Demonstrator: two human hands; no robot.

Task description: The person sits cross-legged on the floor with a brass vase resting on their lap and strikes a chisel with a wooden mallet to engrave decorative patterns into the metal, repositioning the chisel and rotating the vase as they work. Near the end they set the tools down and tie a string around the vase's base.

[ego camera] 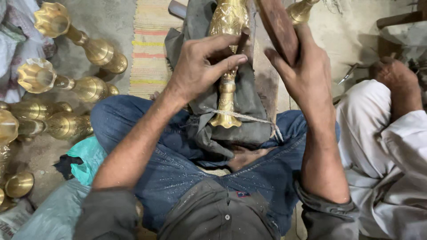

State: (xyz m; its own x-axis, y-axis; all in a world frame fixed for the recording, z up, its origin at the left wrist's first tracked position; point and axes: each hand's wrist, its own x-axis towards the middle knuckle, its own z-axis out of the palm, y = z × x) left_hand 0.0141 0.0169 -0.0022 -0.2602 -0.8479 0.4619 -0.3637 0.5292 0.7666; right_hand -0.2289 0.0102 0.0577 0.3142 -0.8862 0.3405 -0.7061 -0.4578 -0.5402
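While you sit cross-legged in blue jeans, your left hand (202, 66) curls half-closed over the engraved brass vase (227, 53), fingers pinched together over its narrow neck around what appears to be a small tool, too hidden to identify. That vase lies lengthwise on a grey cloth (247, 102) over your lap, its flared foot toward you and bound down by a loop of pale twine (249, 118). Your right hand (307, 73) closes firmly around a dark wooden mallet (276, 24), which is raised just right of the vase. Polished, fluted brass vases (73, 38) with scalloped mouths lie on their sides on the dusty floor at left; their mouths show nothing inside. A striped woven mat (149, 49) lies beyond them, a teal plastic bag (86, 158) sits beside your left knee, and another person's white-clad leg (378, 133) rests at right.
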